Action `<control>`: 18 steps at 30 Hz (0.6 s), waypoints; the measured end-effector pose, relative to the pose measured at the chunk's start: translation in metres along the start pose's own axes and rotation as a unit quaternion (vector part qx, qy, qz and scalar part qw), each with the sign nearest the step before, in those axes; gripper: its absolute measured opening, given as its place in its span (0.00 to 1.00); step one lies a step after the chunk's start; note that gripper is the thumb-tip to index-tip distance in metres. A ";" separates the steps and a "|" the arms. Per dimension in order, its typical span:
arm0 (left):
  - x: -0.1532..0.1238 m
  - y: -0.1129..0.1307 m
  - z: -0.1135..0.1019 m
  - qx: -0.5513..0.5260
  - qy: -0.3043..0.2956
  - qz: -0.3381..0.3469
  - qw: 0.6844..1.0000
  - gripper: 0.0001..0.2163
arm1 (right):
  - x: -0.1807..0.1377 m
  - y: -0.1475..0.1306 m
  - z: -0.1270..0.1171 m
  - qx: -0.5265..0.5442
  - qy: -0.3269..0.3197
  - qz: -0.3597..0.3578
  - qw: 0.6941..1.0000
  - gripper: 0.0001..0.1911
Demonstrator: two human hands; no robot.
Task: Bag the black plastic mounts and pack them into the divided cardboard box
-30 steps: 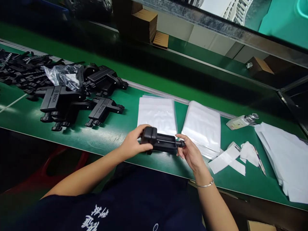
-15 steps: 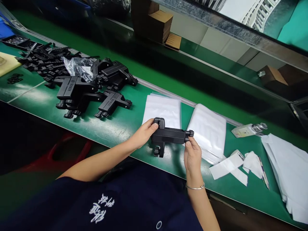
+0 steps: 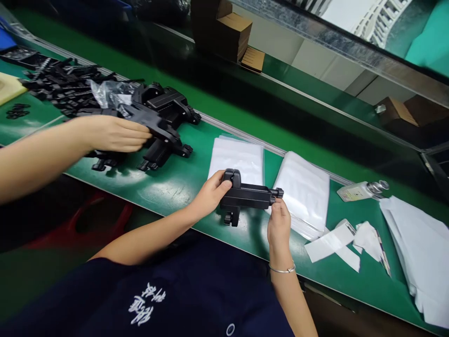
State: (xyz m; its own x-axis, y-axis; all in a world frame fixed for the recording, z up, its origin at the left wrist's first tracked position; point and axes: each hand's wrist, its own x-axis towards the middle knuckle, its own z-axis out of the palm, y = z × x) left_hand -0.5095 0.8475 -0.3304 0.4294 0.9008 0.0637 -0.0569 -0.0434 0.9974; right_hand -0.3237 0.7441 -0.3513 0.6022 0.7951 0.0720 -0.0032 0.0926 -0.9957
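Care is best taken with the lower knob (image 3: 272,201), while the black clamp (image 3: 247,196) should be held still and level by the left hand (image 3: 211,194). Its left end is closed in by that hand's grip, thumb in front. The lower knob, at the right end, is pinched by the fingertips of the right hand (image 3: 279,225). So the clamp is held up between both grips, over the bench (image 3: 191,185), on the near side of the clear bags (image 3: 238,157).

White 科技 (image 3: 155,293) on navy shirt (image 3: 196,290), rest unclear
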 end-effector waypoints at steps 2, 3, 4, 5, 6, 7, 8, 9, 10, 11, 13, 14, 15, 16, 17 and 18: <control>0.001 -0.001 0.001 -0.010 -0.002 -0.015 1.000 0.27 | 0.002 0.003 -0.002 0.039 0.009 0.003 0.999 0.17; 0.001 -0.001 0.001 -0.005 -0.006 -0.008 1.000 0.28 | 0.003 0.004 -0.003 0.060 0.017 0.011 0.998 0.17; 0.000 0.000 0.002 0.008 -0.012 0.006 1.000 0.29 | 0.004 0.005 -0.002 0.074 0.026 0.021 0.997 0.16; 0.000 0.001 0.002 0.025 -0.017 0.024 0.999 0.30 | 0.004 0.004 -0.002 0.080 0.032 0.032 0.996 0.16; -0.001 0.002 0.002 0.042 -0.022 0.040 0.998 0.31 | 0.005 0.003 -0.002 0.077 0.032 0.042 0.996 0.16; 0.000 0.003 0.003 0.054 -0.025 0.050 0.997 0.32 | 0.005 0.002 -0.001 0.067 0.025 0.048 0.996 0.16; 0.000 0.004 0.003 0.056 -0.025 0.050 0.997 0.33 | 0.005 0.000 -0.001 0.055 0.015 0.049 0.997 0.17; 0.001 0.005 0.003 0.050 -0.023 0.042 0.998 0.32 | 0.005 -0.002 -0.001 0.045 0.002 0.043 0.998 0.17; 0.002 0.005 0.002 0.038 -0.019 0.028 0.999 0.31 | 0.005 -0.002 -0.001 0.036 -0.012 0.035 0.999 0.17; 0.002 0.006 0.002 0.024 -0.015 0.016 0.999 0.30 | 0.005 -0.002 -0.001 0.031 -0.019 0.025 0.999 0.18; 0.001 0.006 0.002 0.014 -0.014 0.009 1.000 0.30 | 0.005 0.000 -0.002 0.032 -0.010 0.015 0.999 0.17; 0.000 0.006 0.002 0.019 -0.016 0.018 1.000 0.31 | 0.006 0.003 -0.003 0.034 0.003 0.017 0.999 0.17; -0.002 0.007 0.002 0.028 -0.020 0.030 0.999 0.32 | 0.007 0.005 -0.003 0.032 0.019 0.021 0.999 0.16; -0.003 0.007 0.003 0.034 -0.022 0.042 0.998 0.33 | 0.008 0.007 -0.003 0.026 0.030 0.026 0.999 0.17; -0.003 0.007 0.003 0.032 -0.019 0.049 0.998 0.33 | 0.009 0.008 -0.003 0.014 0.031 0.028 0.999 0.17; -0.002 0.008 0.004 0.015 -0.010 0.048 0.999 0.33 | 0.009 0.009 -0.003 -0.002 0.021 0.025 0.999 0.18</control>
State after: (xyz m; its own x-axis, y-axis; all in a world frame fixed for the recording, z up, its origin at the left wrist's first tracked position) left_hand -0.5075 0.8442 -0.3229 0.4410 0.8832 0.1594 -0.0714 -0.1425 0.9872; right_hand -0.3164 0.7503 -0.3593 0.6351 0.7722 0.0197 -0.0310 0.0510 -0.9982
